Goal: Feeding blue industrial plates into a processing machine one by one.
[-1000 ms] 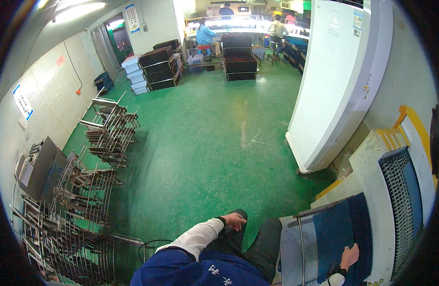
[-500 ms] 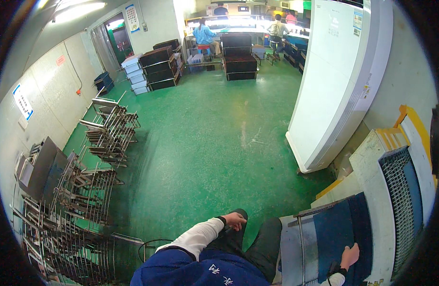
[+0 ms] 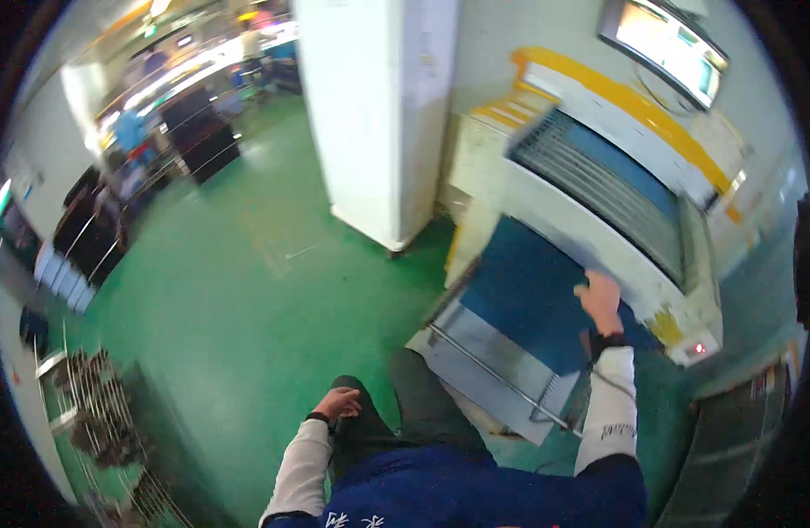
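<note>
My left hand (image 3: 339,403) rests on my left knee, fingers loosely extended and nothing seen in it. Over the right edge of a dark blue panel (image 3: 528,295), my right hand (image 3: 601,299) is closed with its fingers curled. Blur hides whether anything is pinched there. The blue panel lies sloping on a grey tray-like stand (image 3: 484,343) with a metal bar (image 3: 502,374) across its near part. Directly beyond the stand is a white machine (image 3: 581,242) with a slatted roller bed (image 3: 598,189) and a yellow-edged cover.
A tall white cabinet (image 3: 370,114) stands ahead of the machine. Metal racks (image 3: 106,405) are at the left. Dark crates (image 3: 194,132) stand farther off, near people at a lit bench. A screen (image 3: 669,48) hangs at upper right; yellow gloves (image 3: 664,326) lie by the machine's corner.
My view has turned right, bringing the machine and screen into sight. The right hand now lies farther forward, at the panel's edge by the machine. My left hand stays by my knee.
</note>
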A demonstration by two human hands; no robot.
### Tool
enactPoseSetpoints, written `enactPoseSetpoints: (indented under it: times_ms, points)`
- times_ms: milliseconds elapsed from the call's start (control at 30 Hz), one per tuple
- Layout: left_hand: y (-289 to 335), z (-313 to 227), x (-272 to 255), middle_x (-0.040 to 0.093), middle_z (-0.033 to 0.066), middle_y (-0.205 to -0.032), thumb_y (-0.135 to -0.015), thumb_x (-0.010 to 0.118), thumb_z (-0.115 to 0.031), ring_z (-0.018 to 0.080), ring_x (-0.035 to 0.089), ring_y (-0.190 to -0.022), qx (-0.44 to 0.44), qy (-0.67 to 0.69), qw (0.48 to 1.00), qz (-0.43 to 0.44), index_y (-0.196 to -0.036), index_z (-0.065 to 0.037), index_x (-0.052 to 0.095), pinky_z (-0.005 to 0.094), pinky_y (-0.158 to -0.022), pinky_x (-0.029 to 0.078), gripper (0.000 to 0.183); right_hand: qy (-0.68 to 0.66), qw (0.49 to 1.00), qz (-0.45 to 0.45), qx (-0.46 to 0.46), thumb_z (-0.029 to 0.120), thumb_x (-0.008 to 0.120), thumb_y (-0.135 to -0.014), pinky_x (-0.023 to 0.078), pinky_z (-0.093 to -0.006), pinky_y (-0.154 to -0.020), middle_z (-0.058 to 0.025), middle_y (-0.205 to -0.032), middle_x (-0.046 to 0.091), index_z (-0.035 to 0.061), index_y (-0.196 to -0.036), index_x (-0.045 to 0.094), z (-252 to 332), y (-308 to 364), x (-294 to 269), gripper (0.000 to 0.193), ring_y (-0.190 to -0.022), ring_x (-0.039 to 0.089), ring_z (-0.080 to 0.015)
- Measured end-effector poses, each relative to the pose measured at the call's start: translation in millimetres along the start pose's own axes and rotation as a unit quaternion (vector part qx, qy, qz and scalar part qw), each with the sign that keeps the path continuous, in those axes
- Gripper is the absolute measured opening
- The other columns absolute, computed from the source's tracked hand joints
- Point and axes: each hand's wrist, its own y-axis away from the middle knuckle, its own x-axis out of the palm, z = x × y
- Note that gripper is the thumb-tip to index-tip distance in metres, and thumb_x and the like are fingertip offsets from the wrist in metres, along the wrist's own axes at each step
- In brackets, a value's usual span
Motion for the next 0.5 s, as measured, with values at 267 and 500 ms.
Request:
enactPoseSetpoints:
  times_ms: [267,500]
  points:
    - [0,0,-8,0.062,0.0133,-0.075,-0.086,0.051,-0.028,0.0171,0.060,-0.054,-0.002,0.000,1.000,0.031,-0.108,-0.003,0.049,0.0241,-0.040,0.044,0.033,-0.444,0.869,-0.014,0.217,0.013,0.065,-0.070,0.045,-0.0339,-0.069,-0.0136,-0.088,0.063,0.0017,-0.098,0.060,-92,-25,-93,0.030,-0.081,0.059,-0.0246]
    - [-17,17,-21,0.062,0.0133,-0.074,-0.086,0.051,-0.029,0.0167,0.060,-0.054,-0.006,-0.016,0.999,0.036,-0.107,-0.002,0.049,0.0246,-0.041,0.044,0.034,-0.636,0.736,-0.055,0.227,0.013,0.060,-0.080,0.045,-0.0309,-0.070,-0.0053,-0.090,0.058,0.0067,-0.096,0.055,-153,-21,-14,0.018,-0.080,0.054,-0.0179]
